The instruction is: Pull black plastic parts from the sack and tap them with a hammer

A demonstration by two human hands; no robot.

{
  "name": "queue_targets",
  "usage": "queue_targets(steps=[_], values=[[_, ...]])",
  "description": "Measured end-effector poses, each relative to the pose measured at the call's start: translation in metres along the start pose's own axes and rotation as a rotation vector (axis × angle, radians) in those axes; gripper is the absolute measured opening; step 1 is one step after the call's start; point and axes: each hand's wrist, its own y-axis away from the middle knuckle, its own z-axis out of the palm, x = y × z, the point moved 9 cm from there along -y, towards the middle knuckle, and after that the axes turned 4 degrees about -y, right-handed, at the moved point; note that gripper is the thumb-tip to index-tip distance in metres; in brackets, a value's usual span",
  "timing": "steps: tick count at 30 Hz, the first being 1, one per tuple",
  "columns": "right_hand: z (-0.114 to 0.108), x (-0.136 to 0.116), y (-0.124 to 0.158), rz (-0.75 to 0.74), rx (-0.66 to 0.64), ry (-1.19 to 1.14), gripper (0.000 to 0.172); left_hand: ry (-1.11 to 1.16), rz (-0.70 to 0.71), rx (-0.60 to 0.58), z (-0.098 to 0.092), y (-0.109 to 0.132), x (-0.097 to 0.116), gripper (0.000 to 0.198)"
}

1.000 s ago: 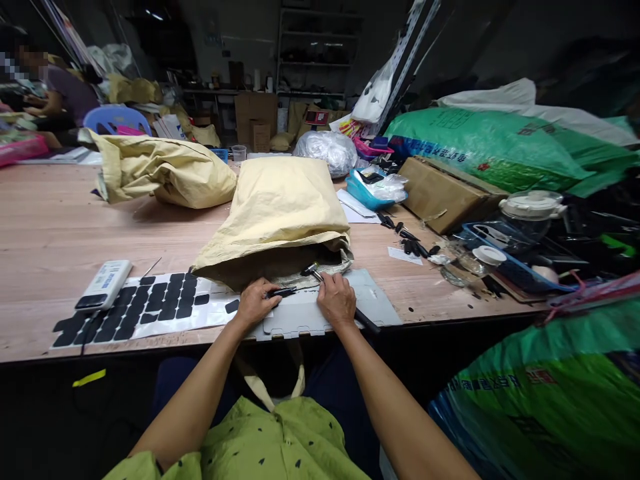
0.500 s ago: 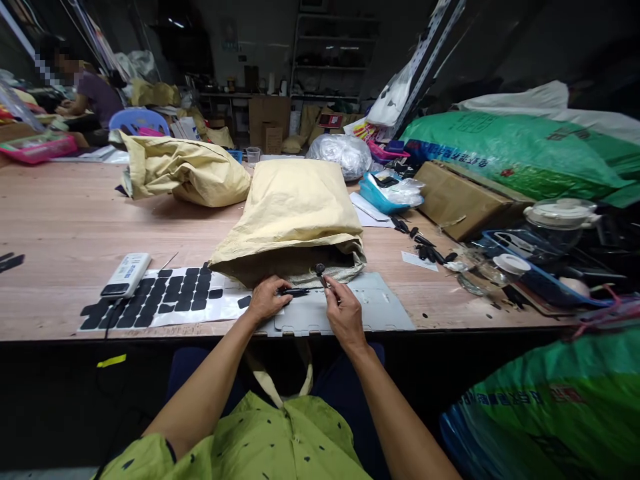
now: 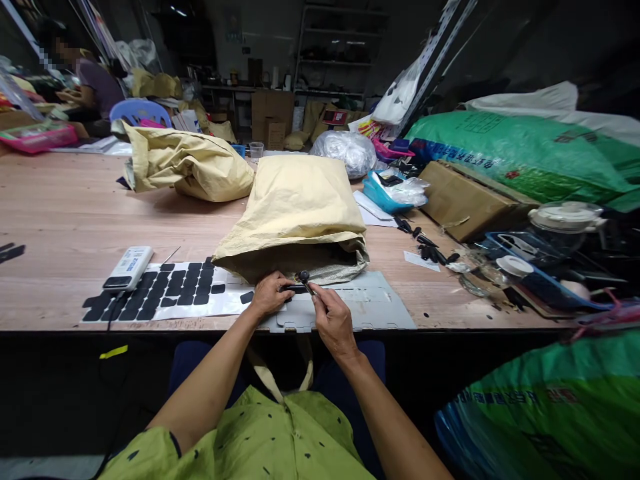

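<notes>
My left hand [image 3: 269, 294] is closed on a small black part [image 3: 294, 289] that it presses onto a grey plate [image 3: 370, 308] at the table's near edge. My right hand [image 3: 331, 319] grips a small hammer [image 3: 305, 278], its dark head raised just above that black part. Directly behind both hands lies a tan paper sack [image 3: 297, 213] with its mouth open towards me. To the left of my left hand is a white sheet with several black adhesive pads [image 3: 165, 291].
A white remote-like device [image 3: 128, 267] rests on the sheet's left end. A second tan sack [image 3: 185, 163] lies further back. Right of the sack: loose black parts [image 3: 425, 248], a cardboard box [image 3: 465, 200], a blue tray [image 3: 530, 260], green sacks [image 3: 505, 147]. A person [image 3: 83, 83] sits far left.
My right hand has drawn back towards me and leftward, lifting the hammer head off the sack's mouth to above the black part. My left hand has stayed on the part.
</notes>
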Motion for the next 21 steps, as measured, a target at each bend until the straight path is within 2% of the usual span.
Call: queue_targets(steps=[6, 12, 18, 21], values=[[0.01, 0.004, 0.005, 0.009, -0.092, 0.126, 0.037, 0.004, -0.036, 0.001, 0.001, -0.001, -0.004, 0.025], [-0.012, -0.002, -0.002, -0.008, 0.048, 0.086, 0.036, -0.002, -0.054, -0.008, 0.001, -0.001, -0.003, 0.027], [-0.006, 0.015, 0.007, 0.068, -0.017, 0.136, 0.036, 0.006, -0.048, 0.004, 0.001, -0.001, -0.003, 0.026], [-0.011, 0.026, 0.0, 0.085, 0.026, 0.129, 0.036, 0.005, -0.05, -0.002, 0.001, -0.001, -0.004, 0.026]])
